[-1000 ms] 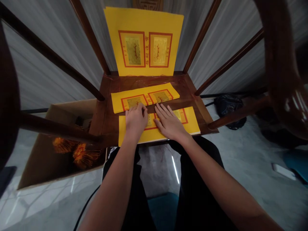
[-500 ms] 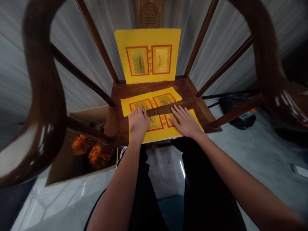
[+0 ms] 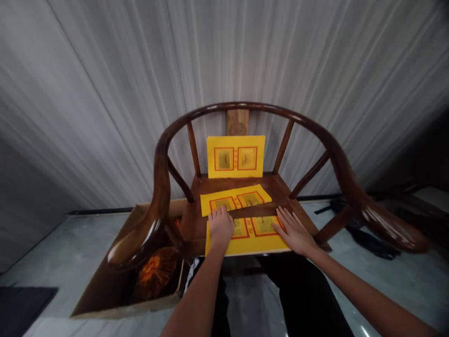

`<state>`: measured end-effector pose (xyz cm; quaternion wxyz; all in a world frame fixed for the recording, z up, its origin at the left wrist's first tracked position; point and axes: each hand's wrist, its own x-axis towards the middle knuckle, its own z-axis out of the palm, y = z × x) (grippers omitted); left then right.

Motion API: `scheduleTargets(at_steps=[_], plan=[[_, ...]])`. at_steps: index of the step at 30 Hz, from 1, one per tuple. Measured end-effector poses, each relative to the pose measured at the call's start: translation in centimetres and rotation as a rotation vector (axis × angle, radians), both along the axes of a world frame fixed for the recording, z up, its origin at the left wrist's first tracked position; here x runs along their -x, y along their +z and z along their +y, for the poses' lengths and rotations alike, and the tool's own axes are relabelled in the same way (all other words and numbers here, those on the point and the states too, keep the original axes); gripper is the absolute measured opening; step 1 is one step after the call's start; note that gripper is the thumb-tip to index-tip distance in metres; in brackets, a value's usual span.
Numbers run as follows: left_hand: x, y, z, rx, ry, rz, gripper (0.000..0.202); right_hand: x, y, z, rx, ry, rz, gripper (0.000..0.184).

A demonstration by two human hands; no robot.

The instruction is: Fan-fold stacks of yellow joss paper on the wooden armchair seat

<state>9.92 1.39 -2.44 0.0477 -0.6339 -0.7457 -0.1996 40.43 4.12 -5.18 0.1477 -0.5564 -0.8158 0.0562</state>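
Note:
A yellow paper sheet with red-framed panels (image 3: 254,239) lies at the front of a dark wooden chair seat (image 3: 280,189). My left hand (image 3: 220,224) rests on its left part, fingers curled down at the far edge. My right hand (image 3: 295,229) lies flat on its right edge with fingers spread. A second yellow sheet (image 3: 234,199) lies just behind on the seat. A third yellow sheet (image 3: 235,157) stands upright against the chair back.
The chair's curved armrest (image 3: 147,224) sweeps round on both sides. A cardboard box (image 3: 115,285) with orange items (image 3: 154,274) sits on the floor at the left. Dark cloth (image 3: 372,243) lies on the floor to the right. A grey curtain wall stands behind.
The view has pulled back and tilted up, so the whole chair shows. My right hand has slid right toward the sheet's edge. My left hand stays on the near sheet.

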Motion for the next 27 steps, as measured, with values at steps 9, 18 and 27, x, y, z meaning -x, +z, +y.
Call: scheduleTargets(at_steps=[9,18,27], plan=[[0.2,0.0,0.1,-0.032,0.002,0.063,0.039,0.4,2.1,-1.1,-0.043,0.253,0.009,0.069],[0.1,0.0,0.5,0.010,0.002,0.120,0.038,0.2,4.9,-1.6,0.198,0.575,-0.012,0.107],[0.0,-0.1,1.0,0.071,0.018,0.153,0.040,0.2,3.9,-1.0,0.194,0.585,-0.109,0.128]])
